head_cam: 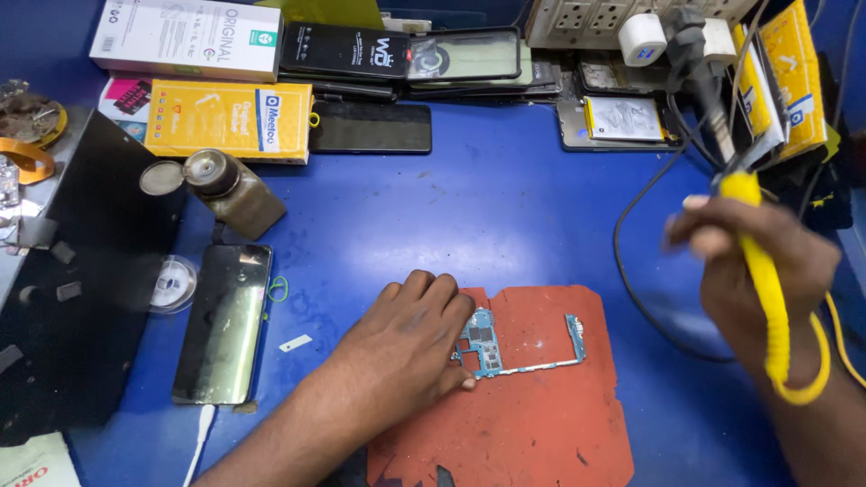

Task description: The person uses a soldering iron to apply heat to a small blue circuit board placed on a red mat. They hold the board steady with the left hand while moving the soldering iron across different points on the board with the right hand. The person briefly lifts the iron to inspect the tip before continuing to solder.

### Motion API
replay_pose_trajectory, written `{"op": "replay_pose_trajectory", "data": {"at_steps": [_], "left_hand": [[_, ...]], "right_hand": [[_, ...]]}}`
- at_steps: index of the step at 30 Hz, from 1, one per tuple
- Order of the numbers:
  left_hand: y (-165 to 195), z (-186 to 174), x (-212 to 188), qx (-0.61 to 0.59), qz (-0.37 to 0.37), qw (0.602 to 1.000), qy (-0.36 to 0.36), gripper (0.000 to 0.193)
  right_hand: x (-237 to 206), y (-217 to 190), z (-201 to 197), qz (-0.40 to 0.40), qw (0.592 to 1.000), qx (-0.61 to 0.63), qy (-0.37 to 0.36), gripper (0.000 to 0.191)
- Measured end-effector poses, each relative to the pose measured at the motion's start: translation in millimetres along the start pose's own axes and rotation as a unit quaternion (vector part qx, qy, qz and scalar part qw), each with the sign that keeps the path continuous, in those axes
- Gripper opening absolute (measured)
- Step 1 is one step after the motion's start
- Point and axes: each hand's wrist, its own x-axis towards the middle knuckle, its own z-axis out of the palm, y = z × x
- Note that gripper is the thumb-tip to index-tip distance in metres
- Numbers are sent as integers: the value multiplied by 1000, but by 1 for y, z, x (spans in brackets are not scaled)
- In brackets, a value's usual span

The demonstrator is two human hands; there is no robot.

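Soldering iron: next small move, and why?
Probably bring the soldering iron in the right hand down toward the circuit board. The iron is raised well off to the side, while the left hand already pins the board on the red mat.

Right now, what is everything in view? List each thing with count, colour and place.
circuit board: one, blue-green, on the red mat
mat: one, red, centre front of table
table: one, blue
soldering iron: one, yellow handle, raised at right
phone: one, black, lying at left, white cable plugged in
bottle: one, brown, lying left of centre
boxes: several, yellow and white, along the back
power strip: one, white, back right
left hand: resting on the board's left end
right hand: gripping the soldering iron
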Motion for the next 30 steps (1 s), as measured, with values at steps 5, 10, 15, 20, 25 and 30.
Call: {"op": "replay_pose_trajectory", "data": {"at_steps": [5,10,15,20,25,30], "left_hand": [[-1,1,0,0,-4,1000,-11,61],[-1,2,3,5,-17,999,-31,64],[-2,3,4,10,-13,999,-28,66],[-2,4,1,7,-8,1000,-19,66],[-2,4,2,7,-12,1000,-22,64],[-2,2,3,1,-14,1000,-25,63]], "right_hand": [[58,74,-7,-148,963,-225,-5,23],[104,157,-11,-106,946,-303,38,43],[133,198,3,-91,936,-338,43,53],[146,208,9,-117,932,-340,39,50],[149,203,9,-125,930,-344,38,34],[139,141,6,-104,967,-223,68,27]]}}
